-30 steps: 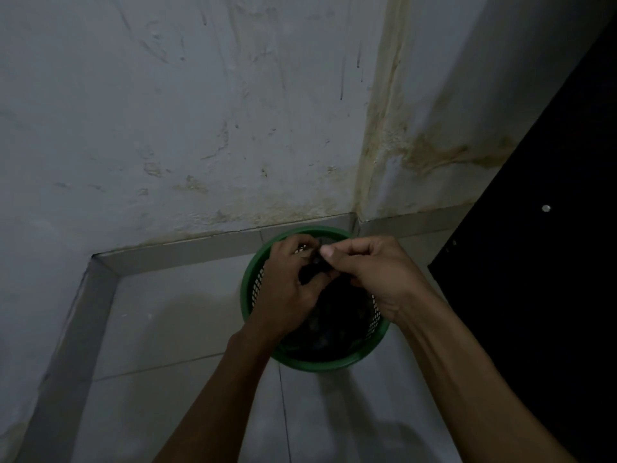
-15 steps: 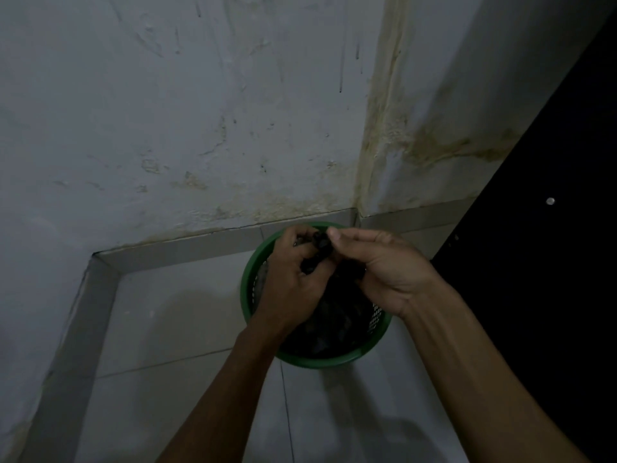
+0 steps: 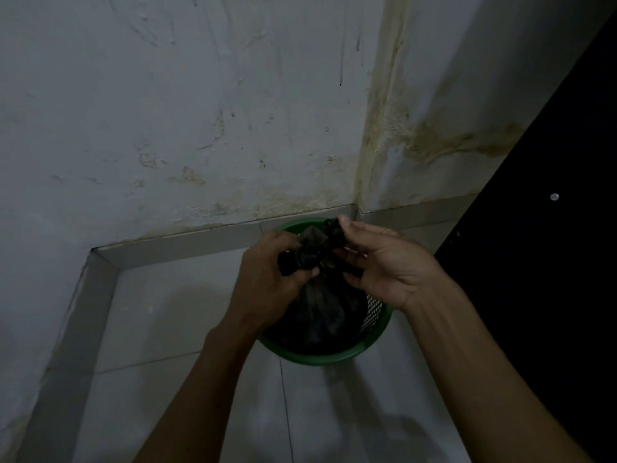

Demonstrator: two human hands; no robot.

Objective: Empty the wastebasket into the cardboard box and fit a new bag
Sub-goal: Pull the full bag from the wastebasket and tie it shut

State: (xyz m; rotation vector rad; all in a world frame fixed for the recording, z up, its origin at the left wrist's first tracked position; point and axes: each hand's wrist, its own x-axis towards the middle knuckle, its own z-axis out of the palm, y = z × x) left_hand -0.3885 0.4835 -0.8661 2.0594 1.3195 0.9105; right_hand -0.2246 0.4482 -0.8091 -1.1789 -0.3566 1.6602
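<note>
The stained white wall (image 3: 187, 105) meets a second wall at a corner, and a dark panel (image 3: 551, 262) stands to the right. On the pale tiled floor (image 3: 160, 329), pushed into that corner, sits the green wastebasket (image 3: 334, 357), its mesh side showing white near the right wrist. Inside it lies the black bag (image 3: 320, 315), its loose top gathered and drawn up above the rim.

Compared with a second ago, the bag's neck has been raised higher and bunched tighter, and the right hand has opened out from a closed pinch. The left hand (image 3: 267, 282) now has its grip curled round the bunched neck, holding it. The right hand (image 3: 387, 265) has its palm turned up, thumb and forefinger pinching the uppermost twist of plastic while the other fingers spread loosely.

This suggests the person is closing or knotting the full bag so it can be lifted out. The emptying step is therefore only starting: the bag is not yet out of the wastebasket, no cardboard box is in view, and no new bag is visible.
</note>
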